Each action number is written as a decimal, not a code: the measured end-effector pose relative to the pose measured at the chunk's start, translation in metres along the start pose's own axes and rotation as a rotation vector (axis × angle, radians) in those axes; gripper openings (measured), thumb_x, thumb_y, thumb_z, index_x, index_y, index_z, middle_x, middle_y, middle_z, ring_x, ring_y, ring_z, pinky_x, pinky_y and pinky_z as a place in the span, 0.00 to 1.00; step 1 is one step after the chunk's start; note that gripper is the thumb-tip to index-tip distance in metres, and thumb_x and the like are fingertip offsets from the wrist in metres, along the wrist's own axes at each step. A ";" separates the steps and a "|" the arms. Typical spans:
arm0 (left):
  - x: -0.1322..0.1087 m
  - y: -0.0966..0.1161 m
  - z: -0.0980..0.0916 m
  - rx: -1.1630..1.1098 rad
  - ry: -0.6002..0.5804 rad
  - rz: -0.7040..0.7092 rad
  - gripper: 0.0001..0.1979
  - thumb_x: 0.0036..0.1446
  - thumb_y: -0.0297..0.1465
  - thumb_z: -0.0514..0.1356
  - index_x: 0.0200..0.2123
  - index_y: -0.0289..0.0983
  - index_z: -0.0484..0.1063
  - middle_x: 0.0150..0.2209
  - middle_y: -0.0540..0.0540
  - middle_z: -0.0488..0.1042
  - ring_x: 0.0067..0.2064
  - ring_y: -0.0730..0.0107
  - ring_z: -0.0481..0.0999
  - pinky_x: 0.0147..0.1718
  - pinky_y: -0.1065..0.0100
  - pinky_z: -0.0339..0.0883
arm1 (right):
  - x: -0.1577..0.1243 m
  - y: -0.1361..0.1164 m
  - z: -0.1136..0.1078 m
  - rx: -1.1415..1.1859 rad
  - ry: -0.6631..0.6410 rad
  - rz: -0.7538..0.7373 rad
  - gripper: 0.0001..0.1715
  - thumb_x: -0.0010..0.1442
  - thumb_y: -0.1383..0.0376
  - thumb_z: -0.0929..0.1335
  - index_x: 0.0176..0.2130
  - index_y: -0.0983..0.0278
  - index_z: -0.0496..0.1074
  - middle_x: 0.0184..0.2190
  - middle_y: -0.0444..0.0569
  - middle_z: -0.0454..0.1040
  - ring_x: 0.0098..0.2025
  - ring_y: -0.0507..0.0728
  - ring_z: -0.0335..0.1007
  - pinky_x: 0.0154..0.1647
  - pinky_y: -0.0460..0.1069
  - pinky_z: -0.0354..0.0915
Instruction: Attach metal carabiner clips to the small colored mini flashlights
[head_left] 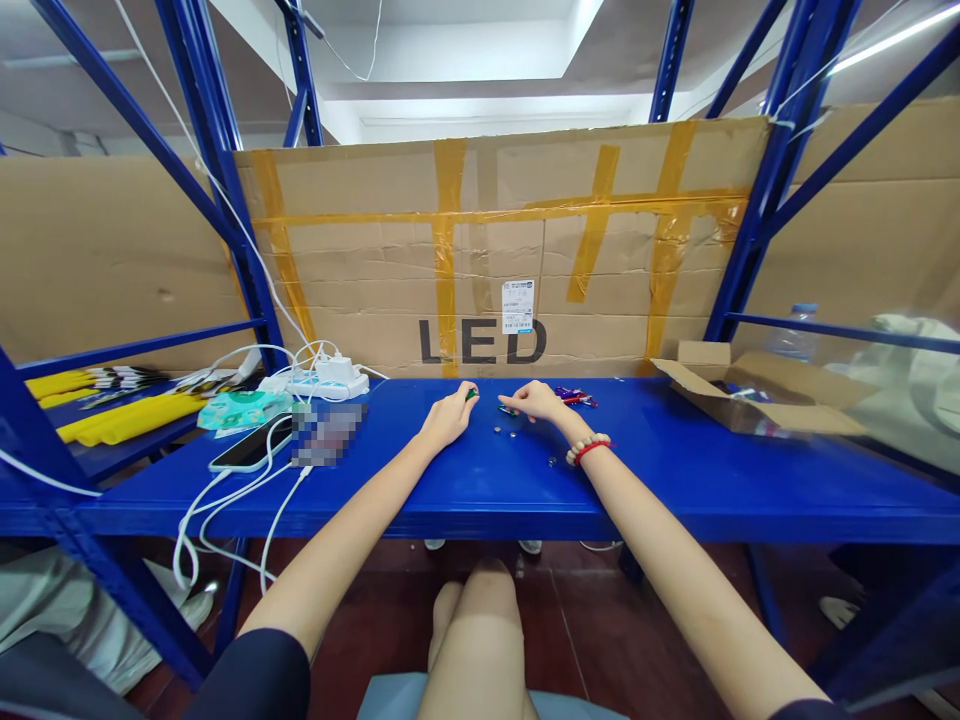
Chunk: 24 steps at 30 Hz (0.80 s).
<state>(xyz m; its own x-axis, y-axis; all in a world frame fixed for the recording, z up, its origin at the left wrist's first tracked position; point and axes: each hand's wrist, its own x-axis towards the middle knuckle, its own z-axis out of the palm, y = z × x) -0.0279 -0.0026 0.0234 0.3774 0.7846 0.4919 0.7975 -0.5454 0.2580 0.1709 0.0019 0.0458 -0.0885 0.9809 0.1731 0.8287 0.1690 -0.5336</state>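
My left hand is above the blue tabletop, its fingers closed around a small green piece whose kind I cannot make out. A short way to the right, my right hand has its thumb and fingertips closed at another small, dark greenish piece, also too small to name. Beyond the right wrist lies a little heap of shiny red and purple pieces, partly hidden by the hand. Nearer to me, a tiny round bit and a few others are scattered on the table.
To the left are a phone, white cables, a power strip and a teal packet. An open cardboard box with small items stands at the right. A large cardboard sheet closes off the back between blue posts.
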 end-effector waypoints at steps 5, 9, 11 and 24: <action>-0.001 0.001 -0.001 -0.017 0.013 -0.009 0.11 0.66 0.33 0.44 0.48 0.41 0.61 0.41 0.44 0.76 0.44 0.58 0.77 0.40 0.64 0.68 | -0.014 -0.007 -0.027 0.005 -0.399 -0.037 0.30 0.42 0.40 0.70 0.23 0.66 0.72 0.21 0.44 0.71 0.19 0.46 0.59 0.20 0.45 0.48; 0.000 0.002 -0.001 -0.037 0.021 -0.034 0.11 0.66 0.34 0.44 0.48 0.41 0.60 0.42 0.44 0.76 0.44 0.59 0.77 0.41 0.64 0.67 | -0.024 -0.011 -0.048 -0.042 -0.742 0.052 0.34 0.29 0.46 0.77 0.34 0.62 0.73 0.27 0.41 0.73 0.23 0.46 0.63 0.21 0.44 0.46; 0.000 0.002 -0.001 -0.047 0.026 -0.049 0.11 0.66 0.34 0.44 0.48 0.41 0.60 0.41 0.44 0.76 0.44 0.59 0.77 0.40 0.64 0.68 | -0.025 -0.011 -0.052 -0.075 -0.856 0.132 0.40 0.22 0.52 0.79 0.36 0.62 0.70 0.31 0.41 0.75 0.26 0.48 0.67 0.23 0.43 0.49; 0.002 -0.002 0.003 -0.047 0.041 -0.094 0.13 0.66 0.35 0.42 0.49 0.41 0.59 0.39 0.43 0.76 0.42 0.57 0.78 0.38 0.64 0.67 | -0.022 -0.006 -0.043 -0.024 -0.855 0.204 0.37 0.22 0.60 0.80 0.35 0.63 0.69 0.31 0.45 0.77 0.34 0.56 0.76 0.26 0.43 0.55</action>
<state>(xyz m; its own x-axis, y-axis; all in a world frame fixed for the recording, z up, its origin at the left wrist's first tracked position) -0.0274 0.0011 0.0214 0.2815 0.8209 0.4968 0.8053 -0.4836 0.3428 0.1915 -0.0248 0.0809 -0.3130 0.7293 -0.6085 0.8841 -0.0103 -0.4671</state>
